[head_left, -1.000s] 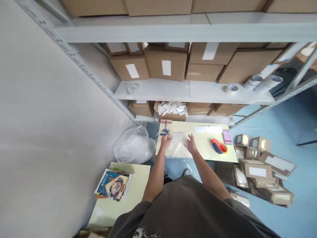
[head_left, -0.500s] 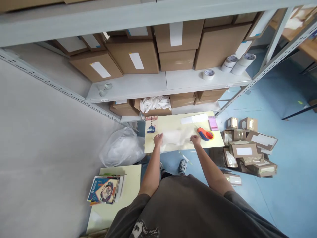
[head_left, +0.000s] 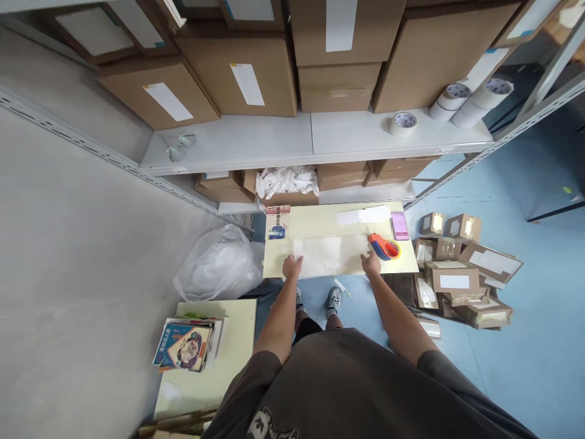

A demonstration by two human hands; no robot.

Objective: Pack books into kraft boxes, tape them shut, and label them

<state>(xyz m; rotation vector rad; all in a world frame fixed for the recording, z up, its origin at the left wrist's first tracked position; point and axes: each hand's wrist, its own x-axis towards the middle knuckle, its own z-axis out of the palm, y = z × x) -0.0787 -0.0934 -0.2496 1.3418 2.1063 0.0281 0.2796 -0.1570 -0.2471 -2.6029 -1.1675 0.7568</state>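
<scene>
A clear plastic bag (head_left: 329, 255) lies flat across the front of the pale yellow table (head_left: 315, 223). My left hand (head_left: 291, 266) rests on its left end at the table's near edge. My right hand (head_left: 371, 264) rests on its right end. The fingers of both hands lie on the bag, and I cannot make out whether they pinch it. An orange and blue tape dispenser (head_left: 384, 247) sits just right of my right hand. A small booklet (head_left: 278, 221) lies at the table's far left corner.
White paper strips (head_left: 363, 215) and a pink pad (head_left: 400, 225) lie at the table's back. Shelves with cardboard boxes (head_left: 237, 79) and tape rolls (head_left: 403, 122) stand behind. Small labelled boxes (head_left: 450, 277) are piled on the blue floor at right. A white bag (head_left: 219, 265) and stacked books (head_left: 187, 343) are at left.
My hands moved apart and back toward the table's near edge, and the bag now lies spread out flat. The view has tilted downward.
</scene>
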